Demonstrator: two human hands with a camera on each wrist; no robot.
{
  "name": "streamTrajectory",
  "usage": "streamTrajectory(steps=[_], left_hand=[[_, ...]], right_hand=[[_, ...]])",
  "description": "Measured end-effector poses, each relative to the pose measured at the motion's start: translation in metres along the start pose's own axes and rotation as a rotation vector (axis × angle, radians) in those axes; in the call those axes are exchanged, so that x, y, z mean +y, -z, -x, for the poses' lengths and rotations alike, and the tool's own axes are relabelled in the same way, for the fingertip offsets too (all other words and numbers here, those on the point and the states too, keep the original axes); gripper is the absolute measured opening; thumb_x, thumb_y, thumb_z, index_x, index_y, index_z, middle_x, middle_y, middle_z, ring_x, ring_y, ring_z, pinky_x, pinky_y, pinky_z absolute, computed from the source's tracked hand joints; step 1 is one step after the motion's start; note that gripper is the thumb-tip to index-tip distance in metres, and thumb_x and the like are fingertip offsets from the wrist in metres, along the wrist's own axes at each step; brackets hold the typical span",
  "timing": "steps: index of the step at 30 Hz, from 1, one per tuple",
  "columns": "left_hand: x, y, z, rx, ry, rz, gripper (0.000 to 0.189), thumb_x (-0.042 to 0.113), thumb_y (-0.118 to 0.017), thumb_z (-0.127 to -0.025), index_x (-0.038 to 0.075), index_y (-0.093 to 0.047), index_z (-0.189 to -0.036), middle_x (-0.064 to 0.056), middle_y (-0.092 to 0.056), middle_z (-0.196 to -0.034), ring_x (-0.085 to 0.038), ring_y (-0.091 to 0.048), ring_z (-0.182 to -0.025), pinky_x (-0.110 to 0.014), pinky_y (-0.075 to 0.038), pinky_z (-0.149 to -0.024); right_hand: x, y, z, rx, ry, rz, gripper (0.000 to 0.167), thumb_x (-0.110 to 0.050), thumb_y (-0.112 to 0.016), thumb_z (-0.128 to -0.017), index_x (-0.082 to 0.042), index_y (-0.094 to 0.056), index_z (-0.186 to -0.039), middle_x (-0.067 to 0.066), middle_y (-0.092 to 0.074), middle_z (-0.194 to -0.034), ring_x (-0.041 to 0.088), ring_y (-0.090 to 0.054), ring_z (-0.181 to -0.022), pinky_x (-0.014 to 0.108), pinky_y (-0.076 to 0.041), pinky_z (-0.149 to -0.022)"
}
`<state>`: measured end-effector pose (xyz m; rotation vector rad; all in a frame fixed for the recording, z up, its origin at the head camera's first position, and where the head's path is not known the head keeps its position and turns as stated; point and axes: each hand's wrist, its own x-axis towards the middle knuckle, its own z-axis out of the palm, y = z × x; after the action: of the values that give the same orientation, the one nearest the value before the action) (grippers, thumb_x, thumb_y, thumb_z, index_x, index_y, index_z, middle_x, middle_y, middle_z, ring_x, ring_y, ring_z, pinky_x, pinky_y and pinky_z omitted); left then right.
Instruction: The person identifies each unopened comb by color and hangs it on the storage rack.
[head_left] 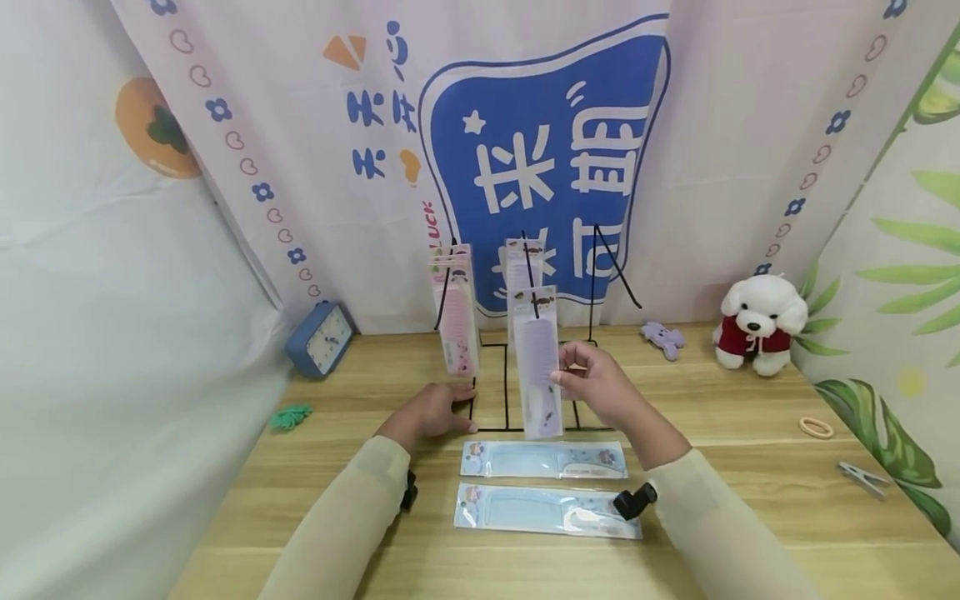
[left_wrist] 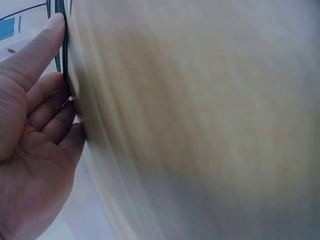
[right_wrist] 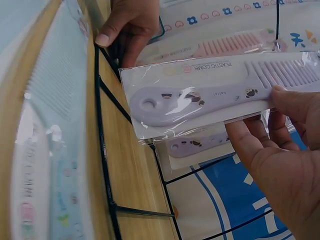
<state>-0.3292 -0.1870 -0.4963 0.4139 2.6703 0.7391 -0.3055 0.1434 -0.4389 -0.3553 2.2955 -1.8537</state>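
Note:
A black wire display rack (head_left: 506,392) stands on the table with packaged combs hanging from its hooks. My left hand (head_left: 433,410) holds the rack's base at its left front corner, thumb (right_wrist: 103,40) at the front bar and fingers beside the side bar. My right hand (head_left: 596,379) pinches the edge of a packaged purple comb (head_left: 537,362) between thumb and fingers. That comb's card has its top at the middle hook, in front of another purple comb (head_left: 522,258). Packaged pink combs (head_left: 456,321) hang from the left hook. The right hook (head_left: 618,267) carries nothing.
Two packaged blue combs (head_left: 543,460) (head_left: 525,508) lie flat before the rack. A blue clock (head_left: 321,340) and green yarn (head_left: 291,417) sit left. To the right are a purple toy (head_left: 663,340), a plush dog (head_left: 761,325), a ring (head_left: 816,427) and a clip (head_left: 862,477).

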Motion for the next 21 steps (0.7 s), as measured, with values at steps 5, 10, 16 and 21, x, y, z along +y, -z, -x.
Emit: streamTrajectory(steps=[5, 10, 16, 21], left_hand=[[0.001, -0.001, 0.000, 0.007, -0.001, 0.009, 0.077, 0.037, -0.086, -0.094, 0.018, -0.054, -0.162, -0.002, -0.041, -0.175, -0.031, -0.031, -0.166, -0.054, -0.029, -0.135], [0.003, -0.002, 0.001, 0.007, -0.006, 0.004, 0.077, 0.037, -0.086, -0.095, 0.016, -0.054, -0.161, -0.003, -0.041, -0.175, -0.031, -0.031, -0.166, -0.053, -0.027, -0.136], [0.004, -0.001, 0.002, 0.011, -0.002, 0.003, 0.077, 0.036, -0.086, -0.095, 0.016, -0.054, -0.161, -0.002, -0.041, -0.175, -0.031, -0.031, -0.166, -0.054, -0.026, -0.136], [0.003, -0.001, 0.001, 0.013, -0.003, -0.002, 0.076, 0.036, -0.086, -0.094, 0.015, -0.055, -0.161, -0.002, -0.042, -0.175, -0.032, -0.031, -0.166, -0.054, -0.027, -0.136]], right_hand=[[-0.006, 0.005, -0.034, 0.039, -0.022, -0.100, 0.022, -0.007, -0.069, -0.107, -0.003, -0.061, -0.126, 0.013, -0.065, -0.123, 0.036, -0.067, -0.127, 0.047, -0.065, -0.102], [-0.009, 0.010, -0.062, 0.068, 0.019, -0.161, 0.021, -0.002, -0.065, -0.108, 0.000, -0.058, -0.128, 0.009, -0.062, -0.115, 0.026, -0.066, -0.113, 0.051, -0.063, -0.104], [-0.007, 0.012, -0.076, 0.086, 0.029, -0.094, 0.025, -0.006, -0.065, -0.109, 0.001, -0.058, -0.132, 0.011, -0.063, -0.120, 0.026, -0.064, -0.114, 0.052, -0.060, -0.106], [-0.005, 0.011, -0.082, 0.112, 0.060, -0.002, 0.028, -0.009, -0.064, -0.110, 0.002, -0.060, -0.135, 0.017, -0.066, -0.124, 0.030, -0.064, -0.115, 0.060, -0.057, -0.109]])
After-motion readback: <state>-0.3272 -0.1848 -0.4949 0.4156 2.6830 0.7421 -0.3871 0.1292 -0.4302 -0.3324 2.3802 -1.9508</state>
